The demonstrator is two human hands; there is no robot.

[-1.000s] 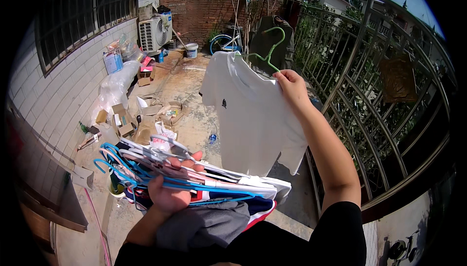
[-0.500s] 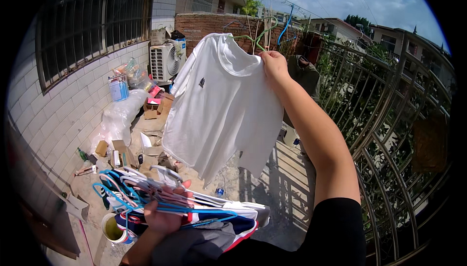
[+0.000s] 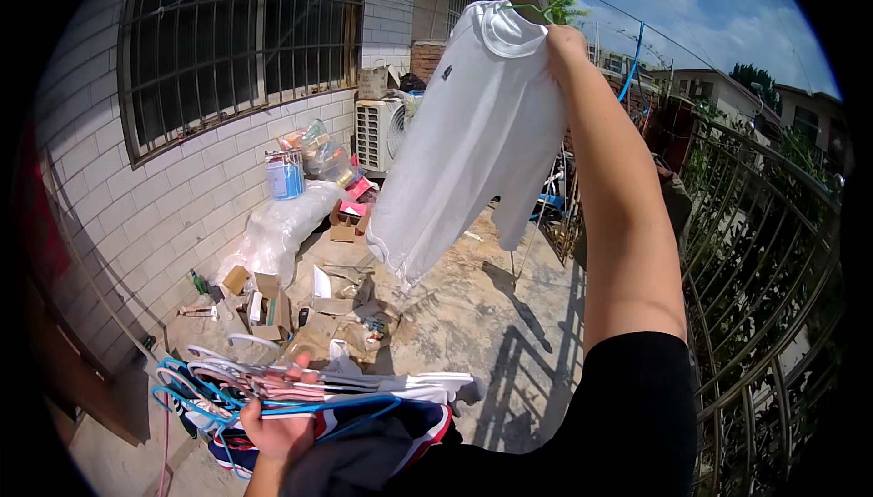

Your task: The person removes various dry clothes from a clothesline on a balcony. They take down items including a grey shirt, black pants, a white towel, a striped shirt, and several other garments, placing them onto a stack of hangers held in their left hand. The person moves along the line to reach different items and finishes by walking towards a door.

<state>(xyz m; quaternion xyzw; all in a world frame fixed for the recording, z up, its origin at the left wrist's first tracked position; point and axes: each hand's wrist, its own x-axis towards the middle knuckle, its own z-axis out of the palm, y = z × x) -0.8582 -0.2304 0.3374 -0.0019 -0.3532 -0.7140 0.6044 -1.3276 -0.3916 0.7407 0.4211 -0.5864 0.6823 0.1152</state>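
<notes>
My right hand [image 3: 566, 46], arm stretched up and forward, is closed at the shoulder of a white T-shirt [image 3: 468, 124] on a green hanger [image 3: 538, 11]. The shirt has a small dark emblem on its chest and hangs tilted, its hem swung to the left. The hanger's hook stands close to a thin overhead line [image 3: 611, 6]; whether they touch I cannot tell. Low on the left, my left hand [image 3: 280, 426] grips a bundle of clothes hangers [image 3: 318, 386] in blue, white and pink. Dark, white and red-trimmed garments [image 3: 409, 422] hang from them, partly hidden by my hand and arm.
A metal railing [image 3: 759, 251] runs along the right side. Against the tiled wall [image 3: 136, 215] at left lie clear plastic wrap [image 3: 289, 220], cardboard boxes [image 3: 270, 306] and a blue-and-white can [image 3: 285, 175]. An air-conditioner unit [image 3: 375, 133] stands behind the shirt.
My right hand has lifted the white T-shirt higher, toward the overhead line. The view has turned left. My left hand still holds the bundle of hangers.
</notes>
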